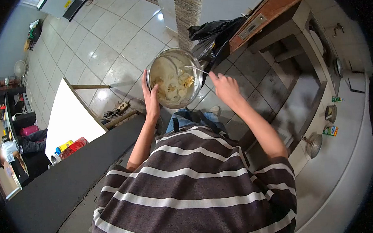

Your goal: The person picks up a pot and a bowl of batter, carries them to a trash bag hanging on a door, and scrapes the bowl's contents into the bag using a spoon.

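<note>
A round metal bowl (pixel 151 64) is held out in front of my body. My left hand (pixel 151 97) grips its left side, thumb over the rim and fingers along the outer wall. Inside lies a pale, wet mixture (pixel 169 71) with yellowish lumps (pixel 187 80) in it. My right hand (pixel 226 87) is closed around the handle of a thin metal fork (pixel 198 69), just right of the bowl. The fork's head reaches over the right rim into the bowl; its prongs are too small to make out well.
Behind the bowl hangs a black plastic bag (pixel 216 37) by a wooden door edge (pixel 257 22). At left, a white tabletop (pixel 70 118) carries a red package (pixel 73 147). A counter (pixel 344 150) with a metal strainer-like item (pixel 313 145) runs along the right. A person (pixel 12 153) sits far left.
</note>
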Demonstrator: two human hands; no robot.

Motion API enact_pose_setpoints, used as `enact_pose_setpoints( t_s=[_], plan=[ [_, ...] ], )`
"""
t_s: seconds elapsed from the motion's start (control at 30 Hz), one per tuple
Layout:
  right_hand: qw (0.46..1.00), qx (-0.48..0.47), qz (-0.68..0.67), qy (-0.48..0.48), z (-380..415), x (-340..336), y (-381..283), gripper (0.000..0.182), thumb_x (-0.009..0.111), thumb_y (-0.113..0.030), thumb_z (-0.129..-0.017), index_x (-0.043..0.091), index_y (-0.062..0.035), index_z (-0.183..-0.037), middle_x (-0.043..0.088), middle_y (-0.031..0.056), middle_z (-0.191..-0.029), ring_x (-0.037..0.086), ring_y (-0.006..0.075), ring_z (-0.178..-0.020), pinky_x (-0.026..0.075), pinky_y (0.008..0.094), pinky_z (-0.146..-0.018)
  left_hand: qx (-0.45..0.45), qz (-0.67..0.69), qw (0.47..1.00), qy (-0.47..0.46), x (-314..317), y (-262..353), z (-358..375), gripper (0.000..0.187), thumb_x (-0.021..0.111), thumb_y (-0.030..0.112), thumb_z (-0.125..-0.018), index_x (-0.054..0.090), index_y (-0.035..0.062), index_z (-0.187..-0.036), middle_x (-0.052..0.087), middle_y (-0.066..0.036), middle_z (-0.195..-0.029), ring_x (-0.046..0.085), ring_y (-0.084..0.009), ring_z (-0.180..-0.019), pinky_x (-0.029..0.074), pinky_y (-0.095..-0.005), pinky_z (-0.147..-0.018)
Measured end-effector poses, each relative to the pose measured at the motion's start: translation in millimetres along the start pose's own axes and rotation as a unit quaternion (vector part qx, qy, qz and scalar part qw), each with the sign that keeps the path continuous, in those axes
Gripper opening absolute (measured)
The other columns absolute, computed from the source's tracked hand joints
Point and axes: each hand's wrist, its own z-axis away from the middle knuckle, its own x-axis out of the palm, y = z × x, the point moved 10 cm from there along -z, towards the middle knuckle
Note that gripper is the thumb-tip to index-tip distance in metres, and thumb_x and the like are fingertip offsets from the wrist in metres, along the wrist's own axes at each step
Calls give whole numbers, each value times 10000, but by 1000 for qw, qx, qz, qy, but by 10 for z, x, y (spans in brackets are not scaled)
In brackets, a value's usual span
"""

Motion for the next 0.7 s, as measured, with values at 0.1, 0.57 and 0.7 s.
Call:
enact_pose_setpoints(
  t_s=[0.1,0.57,0.7],
  plan=[
    [999,-6,44,-29,-96,108,-65,297,512,17,-765,525,24,-1062,620,228,-794,618,425,-726,512,476,-621,54,-42,997,-18,152,189,-59,683,502,173,-822,249,90,-1451,257,-135,-1481,243,-284,-1359,182,-384,-1117],
    [934,29,-311,-173,-57,546,-19,194,452,-70,-873,621,24,-880,615,177,-665,618,312,-585,458,385,-535,54,-15,996,64,282,207,-167,661,480,338,-913,218,71,-1458,225,-156,-1481,225,-275,-1357,181,-390,-1112],
    [866,115,-397,-283,4,639,-117,232,423,-116,-923,599,3,-829,463,38,-527,398,140,-389,327,317,-402,63,-61,995,38,352,230,-122,658,449,378,-934,203,69,-1461,198,-162,-1493,198,-276,-1372,172,-392,-1115]
  ],
)
